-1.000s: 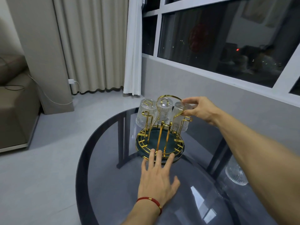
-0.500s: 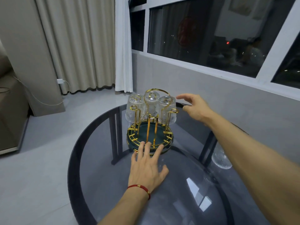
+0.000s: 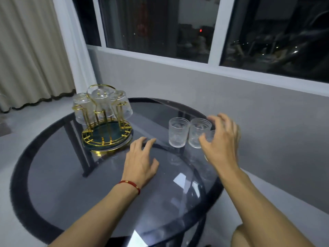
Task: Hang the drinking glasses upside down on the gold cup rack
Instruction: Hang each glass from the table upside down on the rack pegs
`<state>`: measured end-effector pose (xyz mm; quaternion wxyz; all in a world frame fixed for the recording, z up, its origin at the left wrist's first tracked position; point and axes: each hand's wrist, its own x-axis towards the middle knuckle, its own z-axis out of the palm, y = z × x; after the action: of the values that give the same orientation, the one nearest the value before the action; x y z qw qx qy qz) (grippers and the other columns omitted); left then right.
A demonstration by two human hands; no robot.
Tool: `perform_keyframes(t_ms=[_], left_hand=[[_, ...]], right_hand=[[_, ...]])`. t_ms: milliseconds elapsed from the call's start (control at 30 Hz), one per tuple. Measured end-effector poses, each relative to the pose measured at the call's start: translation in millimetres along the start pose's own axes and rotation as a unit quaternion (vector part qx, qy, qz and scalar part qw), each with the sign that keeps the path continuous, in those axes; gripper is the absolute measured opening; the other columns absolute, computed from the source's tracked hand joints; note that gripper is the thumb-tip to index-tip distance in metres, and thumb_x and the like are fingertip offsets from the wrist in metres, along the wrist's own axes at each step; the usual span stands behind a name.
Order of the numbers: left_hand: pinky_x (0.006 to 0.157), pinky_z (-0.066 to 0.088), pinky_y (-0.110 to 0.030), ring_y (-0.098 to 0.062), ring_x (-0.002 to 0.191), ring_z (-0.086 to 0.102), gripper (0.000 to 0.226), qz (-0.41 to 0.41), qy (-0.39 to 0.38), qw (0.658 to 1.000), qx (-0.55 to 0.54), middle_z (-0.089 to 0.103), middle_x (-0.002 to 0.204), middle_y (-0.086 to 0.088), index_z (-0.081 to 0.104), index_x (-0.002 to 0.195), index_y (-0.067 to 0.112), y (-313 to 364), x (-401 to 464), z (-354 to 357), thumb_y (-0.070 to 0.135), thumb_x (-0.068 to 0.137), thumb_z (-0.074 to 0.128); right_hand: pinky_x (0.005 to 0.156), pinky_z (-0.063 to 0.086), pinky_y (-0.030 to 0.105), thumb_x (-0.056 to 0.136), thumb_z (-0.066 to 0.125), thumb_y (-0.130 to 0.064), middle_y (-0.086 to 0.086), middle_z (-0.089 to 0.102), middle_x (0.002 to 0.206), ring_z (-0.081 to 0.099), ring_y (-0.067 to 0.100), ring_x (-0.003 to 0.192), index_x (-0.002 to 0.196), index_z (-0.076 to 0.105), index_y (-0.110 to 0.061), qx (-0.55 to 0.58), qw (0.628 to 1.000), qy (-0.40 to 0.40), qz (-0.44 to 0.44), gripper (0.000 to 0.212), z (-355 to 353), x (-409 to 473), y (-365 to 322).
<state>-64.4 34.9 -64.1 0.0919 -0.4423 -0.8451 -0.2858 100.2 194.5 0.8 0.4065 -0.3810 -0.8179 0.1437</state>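
- The rack point(image 3: 105, 125) stands left of centre on the round glass table point(image 3: 71, 175), with three glasses point(image 3: 102, 102) already hanging mouth-down on its gold prongs; the near prongs look free.
- Right of centre, three more glasses stand upright and close together on the table: the left glass point(image 3: 178, 131), the middle glass point(image 3: 199, 132), and a third glass point(image 3: 210, 135) mostly hidden behind the right hand.
- The right hand point(image 3: 221, 141) is spread and curled around that third glass, thumb on the near side and fingers over the far side. I cannot tell whether it has closed on the glass or only frames it.
- The left hand point(image 3: 140, 161) lies flat and open on the table, holding nothing, fingertips just beside the rack's base.
- Step in hand, as I judge it: picking up the next glass, with roughly half the set done.
- The next move calls for a firm grip, a lift clear of the neighbouring glasses, a turn mouth-down, then lowering over a free prong, with the left hand perhaps steadying the rack.
- No brand, label or writing can be read anywhere.
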Motion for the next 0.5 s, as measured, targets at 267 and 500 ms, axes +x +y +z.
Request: perform_keyframes(t_ms=[267, 500], left_hand=[[0.106, 0.039, -0.030, -0.020, 0.126, 0.044, 0.070, 0.018, -0.024, 0.985, -0.167, 0.054, 0.132, -0.001, 0.050, 0.141, 0.025, 47.9, -15.1, 10.5, 0.023, 0.077, 0.078], [0.090, 0.054, -0.027, -0.011, 0.114, 0.056, 0.063, -0.012, -0.034, 0.968, -0.248, 0.061, 0.124, 0.007, 0.053, 0.138, 0.030, 62.6, -21.0, 10.1, 0.025, 0.080, 0.079]], right_hand=[[0.112, 0.043, 0.049, 0.080, 0.089, -0.043, 0.018, 0.038, 0.168, 0.044, 0.041, 0.149, 0.168, 0.004, -0.016, 0.140, 0.946, -0.133, 0.261, 0.125, 4.7, -8.6, 73.8], [0.094, 0.048, 0.041, 0.072, 0.091, -0.052, 0.001, 0.060, 0.134, 0.059, 0.031, 0.130, 0.131, 0.047, -0.031, 0.154, 0.953, -0.153, 0.211, 0.077, -1.1, -9.1, 91.4]])
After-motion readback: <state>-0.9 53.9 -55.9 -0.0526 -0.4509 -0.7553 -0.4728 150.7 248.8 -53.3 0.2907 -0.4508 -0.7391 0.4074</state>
